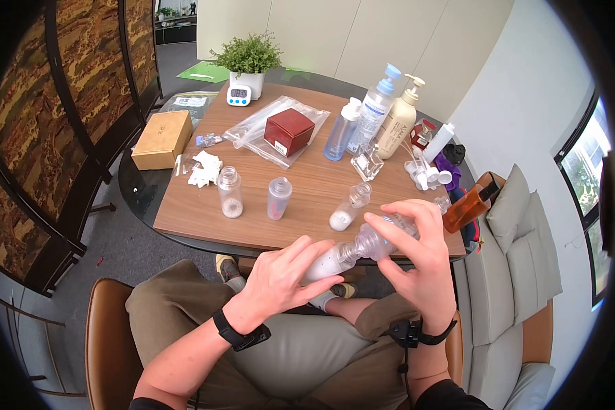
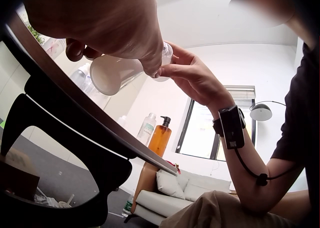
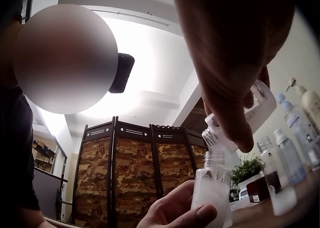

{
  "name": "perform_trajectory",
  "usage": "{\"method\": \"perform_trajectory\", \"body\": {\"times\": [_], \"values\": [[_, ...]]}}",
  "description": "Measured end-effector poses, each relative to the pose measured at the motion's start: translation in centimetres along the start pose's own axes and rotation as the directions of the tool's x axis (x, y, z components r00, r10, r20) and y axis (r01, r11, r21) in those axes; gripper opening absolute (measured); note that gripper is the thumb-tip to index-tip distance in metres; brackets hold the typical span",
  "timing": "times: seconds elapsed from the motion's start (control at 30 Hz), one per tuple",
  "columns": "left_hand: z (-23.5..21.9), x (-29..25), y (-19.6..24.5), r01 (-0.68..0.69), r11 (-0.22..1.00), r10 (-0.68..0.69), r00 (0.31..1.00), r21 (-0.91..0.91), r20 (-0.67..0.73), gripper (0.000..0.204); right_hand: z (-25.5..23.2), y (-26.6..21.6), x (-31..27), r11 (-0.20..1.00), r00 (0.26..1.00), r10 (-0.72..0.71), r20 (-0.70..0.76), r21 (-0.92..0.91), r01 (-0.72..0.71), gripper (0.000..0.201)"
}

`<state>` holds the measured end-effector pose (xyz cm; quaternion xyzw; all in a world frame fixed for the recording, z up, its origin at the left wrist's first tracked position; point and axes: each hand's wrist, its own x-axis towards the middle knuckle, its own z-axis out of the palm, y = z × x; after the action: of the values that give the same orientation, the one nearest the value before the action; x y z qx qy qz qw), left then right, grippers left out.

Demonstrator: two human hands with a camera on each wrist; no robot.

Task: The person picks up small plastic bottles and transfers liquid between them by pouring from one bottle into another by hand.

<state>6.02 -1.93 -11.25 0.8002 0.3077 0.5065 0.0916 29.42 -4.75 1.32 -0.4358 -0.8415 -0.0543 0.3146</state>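
The left hand point(image 1: 283, 277) grips a small clear bottle point(image 3: 212, 190) that holds cloudy white liquid, its threaded mouth open. Tipped over that mouth is a second clear bottle point(image 3: 261, 107), which the right hand point(image 1: 417, 256) holds between thumb and fingers. The two necks meet or nearly meet; contact is hard to tell. In the left wrist view, the rounded base of the lower bottle point(image 2: 106, 77) shows beneath the left hand point(image 2: 105, 25), and the right hand point(image 2: 197, 80) is beyond it. Fingers partly cover both bottles.
Open bottles point(image 1: 231, 198) with whitish contents, a frosted container point(image 1: 279, 198), pump bottles point(image 1: 370, 116), a perfume bottle point(image 1: 367, 162), a red box point(image 1: 289, 132) and crumpled tissue point(image 1: 205, 169) stand or lie on the wooden table point(image 1: 266, 232). An amber pump bottle point(image 1: 466, 208) is at the right.
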Motion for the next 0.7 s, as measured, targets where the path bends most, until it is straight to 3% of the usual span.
{"method": "perform_trajectory", "body": {"times": [0.7], "values": [[0.10,-0.07,-0.04,0.004,1.000,-0.004,1.000,-0.011,0.006,0.056,0.09,-0.26,-0.01,0.998,1.000,-0.023,-0.017,-0.053,0.022,0.067]]}}
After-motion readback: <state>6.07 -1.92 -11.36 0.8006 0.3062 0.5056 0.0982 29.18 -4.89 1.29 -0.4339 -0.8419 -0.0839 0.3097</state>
